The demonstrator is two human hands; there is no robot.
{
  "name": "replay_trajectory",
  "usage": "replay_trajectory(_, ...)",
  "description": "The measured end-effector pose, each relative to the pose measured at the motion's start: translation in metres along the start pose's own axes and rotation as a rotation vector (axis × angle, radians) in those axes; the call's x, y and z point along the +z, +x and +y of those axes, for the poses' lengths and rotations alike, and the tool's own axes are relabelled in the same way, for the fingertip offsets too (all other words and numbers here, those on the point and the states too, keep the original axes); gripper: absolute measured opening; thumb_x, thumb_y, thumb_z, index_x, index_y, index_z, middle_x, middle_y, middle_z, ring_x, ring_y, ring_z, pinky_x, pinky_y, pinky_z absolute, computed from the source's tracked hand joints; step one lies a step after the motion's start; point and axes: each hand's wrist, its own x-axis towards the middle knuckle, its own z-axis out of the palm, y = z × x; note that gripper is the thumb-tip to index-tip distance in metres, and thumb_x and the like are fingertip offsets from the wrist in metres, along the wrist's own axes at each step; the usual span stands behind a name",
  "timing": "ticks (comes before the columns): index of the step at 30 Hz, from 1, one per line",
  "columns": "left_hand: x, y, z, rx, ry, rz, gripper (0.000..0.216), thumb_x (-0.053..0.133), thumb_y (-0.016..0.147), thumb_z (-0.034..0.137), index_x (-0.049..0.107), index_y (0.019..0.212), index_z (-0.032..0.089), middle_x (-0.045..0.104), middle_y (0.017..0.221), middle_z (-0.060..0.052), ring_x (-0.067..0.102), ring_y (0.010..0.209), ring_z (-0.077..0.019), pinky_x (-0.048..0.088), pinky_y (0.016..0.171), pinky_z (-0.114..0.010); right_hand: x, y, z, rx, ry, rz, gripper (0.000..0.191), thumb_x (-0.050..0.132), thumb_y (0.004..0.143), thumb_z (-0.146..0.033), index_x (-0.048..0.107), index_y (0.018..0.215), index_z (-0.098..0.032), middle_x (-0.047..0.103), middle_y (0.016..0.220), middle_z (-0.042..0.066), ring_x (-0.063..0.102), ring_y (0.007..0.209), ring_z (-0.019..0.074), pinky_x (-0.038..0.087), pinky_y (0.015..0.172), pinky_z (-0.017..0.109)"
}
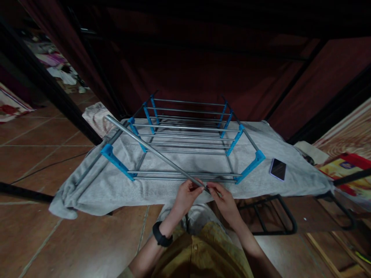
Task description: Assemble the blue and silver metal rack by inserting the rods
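Item one, my left hand point(187, 197): fingers pinched on the near end of a loose metal rod point(153, 151), a black band on the wrist. Item two, my right hand point(224, 200): fingertips closed on the same rod end, just beside the left, the two hands nearly touching. The rod runs from my hands up and leftward, slanting across the rack frame point(185, 143). That frame, grey tubes joined by blue plastic brackets point(117, 162), lies on a grey cloth point(116, 189) spread over the tiled floor point(37, 146). A phone point(278, 169) rests on the cloth, right of the frame. Dark red curtain point(203, 69) hangs behind.
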Motion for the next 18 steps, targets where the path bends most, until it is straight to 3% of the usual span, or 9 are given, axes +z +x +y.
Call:
replay_trajectory(4,0.001,0.001,0.0,-0.001,-0.007,0.01,0.022,0.077,0.064,0.025,0.065,0.08,0.017,0.063,0.07,0.001,0.057,0.066,-0.0117,0.045,0.065,-0.024,-0.004,-0.004,0.007,-0.068,-0.163,-0.093,0.028,0.047,0.093,-0.032,0.061,0.117,-0.027,0.067,0.115,0.004,0.063,0.107,0.0196,0.05,0.094,0.036)
replay_trajectory(9,-0.002,0.001,-0.001,0.01,-0.001,0.029,0.023,0.077,0.064,0.025,0.065,0.082,0.017,0.062,0.07,0.002,0.055,0.065,-0.0109,0.044,0.063,-0.023,-0.004,-0.005,0.011,-0.097,-0.346,-0.103,0.031,0.042,0.095,-0.027,0.059,0.12,-0.027,0.066,0.116,0.004,0.063,0.106,0.0201,0.052,0.091,0.036)
replay_trajectory(18,-0.029,-0.001,0.018,0.026,-0.04,0.201,0.032,0.079,0.065,0.034,0.065,0.088,0.017,0.065,0.074,0.001,0.058,0.066,-0.0116,0.047,0.063,-0.024,-0.016,-0.005,0.03,-0.163,-0.481,-0.077,0.033,0.041,0.094,-0.023,0.059,0.121,-0.028,0.067,0.116,0.003,0.064,0.105,0.02,0.054,0.091,0.037)
